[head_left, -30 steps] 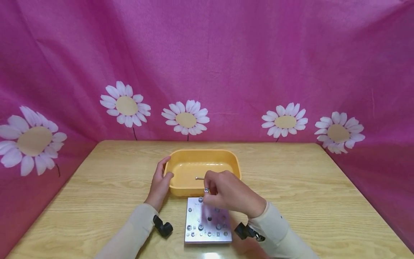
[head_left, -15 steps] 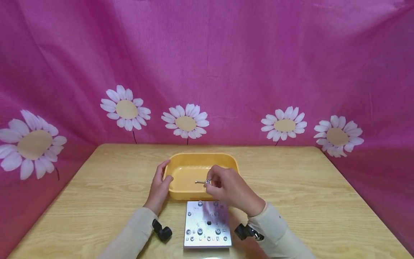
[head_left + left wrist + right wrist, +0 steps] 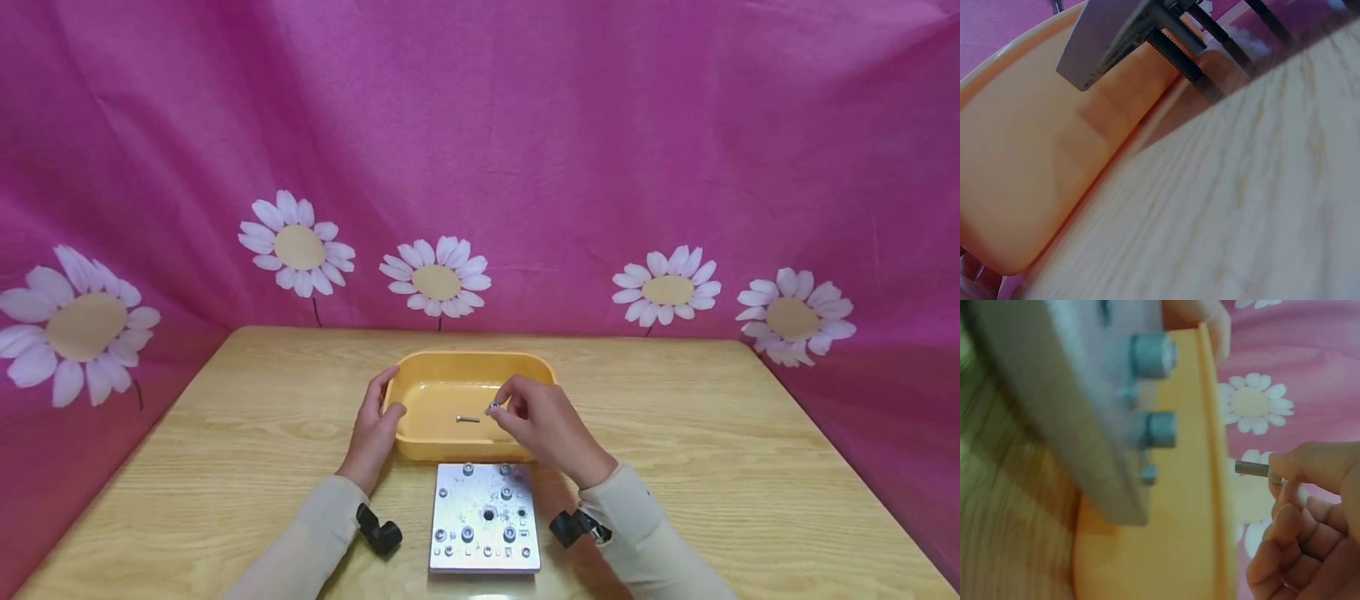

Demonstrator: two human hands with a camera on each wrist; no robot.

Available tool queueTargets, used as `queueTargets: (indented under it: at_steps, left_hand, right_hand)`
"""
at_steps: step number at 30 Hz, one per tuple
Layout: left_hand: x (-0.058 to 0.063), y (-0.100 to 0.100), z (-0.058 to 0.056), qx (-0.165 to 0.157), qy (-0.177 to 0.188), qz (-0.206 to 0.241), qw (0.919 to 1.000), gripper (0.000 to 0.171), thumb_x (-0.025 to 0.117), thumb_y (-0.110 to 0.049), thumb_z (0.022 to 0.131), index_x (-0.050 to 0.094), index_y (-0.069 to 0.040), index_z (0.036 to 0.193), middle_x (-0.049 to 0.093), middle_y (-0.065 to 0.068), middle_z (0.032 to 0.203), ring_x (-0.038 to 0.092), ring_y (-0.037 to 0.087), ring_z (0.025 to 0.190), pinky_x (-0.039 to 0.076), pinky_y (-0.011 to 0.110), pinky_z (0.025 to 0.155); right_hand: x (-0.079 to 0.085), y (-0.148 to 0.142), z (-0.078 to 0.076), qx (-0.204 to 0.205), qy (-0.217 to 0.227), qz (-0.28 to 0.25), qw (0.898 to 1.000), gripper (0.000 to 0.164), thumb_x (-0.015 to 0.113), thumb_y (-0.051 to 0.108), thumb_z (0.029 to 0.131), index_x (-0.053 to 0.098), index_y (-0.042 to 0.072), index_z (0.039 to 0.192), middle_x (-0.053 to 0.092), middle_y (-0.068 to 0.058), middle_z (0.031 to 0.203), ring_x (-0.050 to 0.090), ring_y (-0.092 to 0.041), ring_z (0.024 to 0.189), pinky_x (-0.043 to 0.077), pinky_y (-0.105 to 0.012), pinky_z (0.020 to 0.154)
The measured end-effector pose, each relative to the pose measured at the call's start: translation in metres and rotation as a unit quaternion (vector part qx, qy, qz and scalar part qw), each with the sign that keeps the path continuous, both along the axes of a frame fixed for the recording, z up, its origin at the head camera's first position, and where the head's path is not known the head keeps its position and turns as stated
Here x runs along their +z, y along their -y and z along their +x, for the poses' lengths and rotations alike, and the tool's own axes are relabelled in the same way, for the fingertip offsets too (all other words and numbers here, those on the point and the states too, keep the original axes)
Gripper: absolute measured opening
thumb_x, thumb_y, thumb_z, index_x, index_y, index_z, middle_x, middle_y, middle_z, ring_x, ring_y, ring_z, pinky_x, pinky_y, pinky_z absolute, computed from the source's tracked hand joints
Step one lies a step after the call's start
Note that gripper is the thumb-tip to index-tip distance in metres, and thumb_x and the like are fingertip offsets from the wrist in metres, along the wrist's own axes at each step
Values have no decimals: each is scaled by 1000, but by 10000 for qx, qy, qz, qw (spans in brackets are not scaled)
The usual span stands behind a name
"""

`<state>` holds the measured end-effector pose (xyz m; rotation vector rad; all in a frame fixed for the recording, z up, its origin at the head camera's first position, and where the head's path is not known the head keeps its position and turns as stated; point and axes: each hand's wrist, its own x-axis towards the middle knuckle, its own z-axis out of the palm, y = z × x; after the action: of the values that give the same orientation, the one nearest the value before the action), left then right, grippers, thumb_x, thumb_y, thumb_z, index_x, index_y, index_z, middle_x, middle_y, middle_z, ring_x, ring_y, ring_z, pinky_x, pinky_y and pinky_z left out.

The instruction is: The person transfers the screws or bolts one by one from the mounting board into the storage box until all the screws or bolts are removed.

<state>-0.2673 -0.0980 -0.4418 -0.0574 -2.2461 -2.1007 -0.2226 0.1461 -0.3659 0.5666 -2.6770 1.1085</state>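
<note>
Pinching a small, grey metal fastener [image 3: 492, 407] between thumb and forefinger, the person's right hand [image 3: 551, 421] is hovering over the right part of a yellow-orange, rounded rectangular tray [image 3: 457, 451]. On my right wrist view I'm seeing the fastener's short cylindrical shank pointing away from those two fingers, with the other fingers curling loosely behind. The left hand [image 3: 375, 429] is gripping the tray's left end, its thumb lying over the rim and its other fingers wrapping the outside. Inside the tray, a slim silver metal screw [image 3: 468, 419] is lying on the floor, apart from the right hand.

Just in front of the tray, a square silver metal plate [image 3: 463, 500] is sitting on the pale wood-grain tabletop [image 3: 675, 433], bearing round metal bolt heads [image 3: 467, 533] of several sizes and a dark hole near its middle. Fine grey marks are showing on its top, too small for me to read. My left wrist view is showing dark threaded shafts [image 3: 1172, 54] jutting from the plate's underside towards the tabletop. Behind everything, a magenta cloth [image 3: 525, 125] is hanging, printed with white daisies [image 3: 435, 282].
</note>
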Motion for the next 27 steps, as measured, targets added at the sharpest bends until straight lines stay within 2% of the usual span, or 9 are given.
queueTargets:
  at_steps: [9,13,18,27]
  left_hand:
    - [3,1,2,-56,-14,63,10000,57,45,-5,91,35,-21,145,26,0,156,23,20,143,26,41,113]
    - [2,0,0,-39,39,76,10000,57,45,-5,91,35,-21,145,26,1,156,25,22,142,30,41,111]
    - [1,-1,-2,14,-38,80,10000,57,45,-5,90,37,-22,144,29,0,154,31,22,139,34,41,108]
    - [1,-1,-1,-3,-163,95,9998,59,44,-3,88,37,-16,145,27,4,155,27,23,141,32,43,110]
  right_hand:
    - [-16,-4,-11,-126,215,-308,9992,14,74,17,84,62,14,88,50,3,61,46,-12,54,36,-22,47]
    - [-21,-6,-14,-113,221,-339,9991,13,74,16,83,62,13,87,50,2,61,46,-13,53,36,-22,46]
    - [-25,-5,-16,-156,199,-243,9994,12,74,15,84,62,13,89,51,3,60,46,-12,52,35,-21,46]
    - [-29,-2,-15,-185,189,216,9994,12,73,16,85,62,15,90,56,8,66,50,-10,57,43,-23,50]
